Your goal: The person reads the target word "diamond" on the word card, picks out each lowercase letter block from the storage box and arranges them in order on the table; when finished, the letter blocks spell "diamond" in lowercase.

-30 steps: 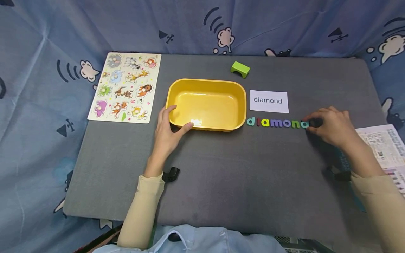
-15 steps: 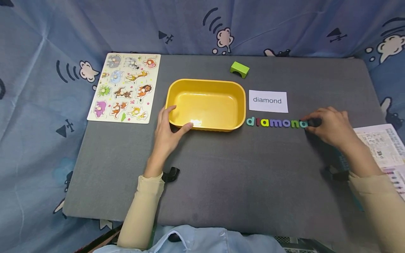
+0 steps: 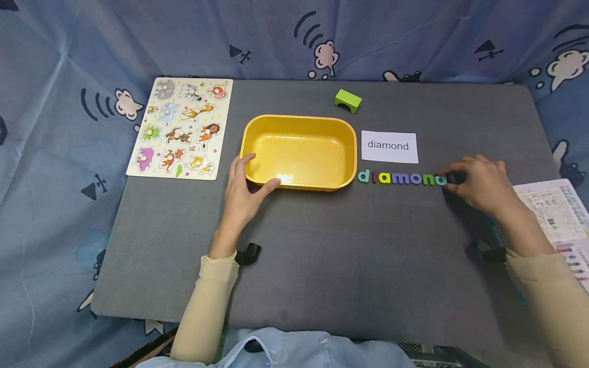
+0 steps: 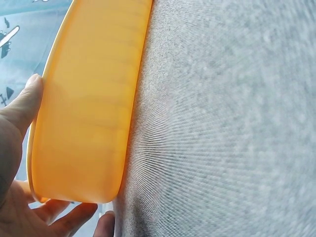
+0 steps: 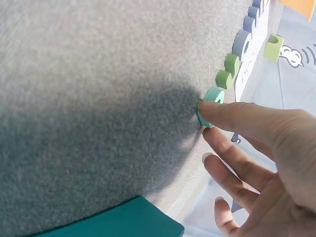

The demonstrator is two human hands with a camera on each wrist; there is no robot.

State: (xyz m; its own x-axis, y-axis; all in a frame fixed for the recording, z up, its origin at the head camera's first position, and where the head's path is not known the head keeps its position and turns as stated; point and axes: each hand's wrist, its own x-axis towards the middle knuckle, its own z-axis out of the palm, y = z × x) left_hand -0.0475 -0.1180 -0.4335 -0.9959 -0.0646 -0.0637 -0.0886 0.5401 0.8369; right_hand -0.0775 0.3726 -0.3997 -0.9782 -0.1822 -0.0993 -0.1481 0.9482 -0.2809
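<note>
At the right end of a row of coloured letters, my right hand [image 3: 480, 184] pinches a teal letter d [image 3: 440, 180] flat on the table. Thumb and fingertips meet it at its right side in the right wrist view, where part of the letter [image 5: 214, 95] shows. The row reads "diamond", starting with another teal d [image 3: 363, 176]; a green n [image 3: 428, 180] stands just left of the held letter. My left hand [image 3: 241, 194] grips the near left corner of a yellow tray [image 3: 299, 187], thumb on its near rim and fingers along the left end.
A white card [image 3: 388, 156] printed "diamond" lies above the row. Behind it sits a green arch block [image 3: 348, 99]. An animal peg puzzle [image 3: 181, 128] lies at left, and a printed booklet [image 3: 547, 209] at the right edge. A patterned curtain [image 3: 276, 41] hangs behind the table.
</note>
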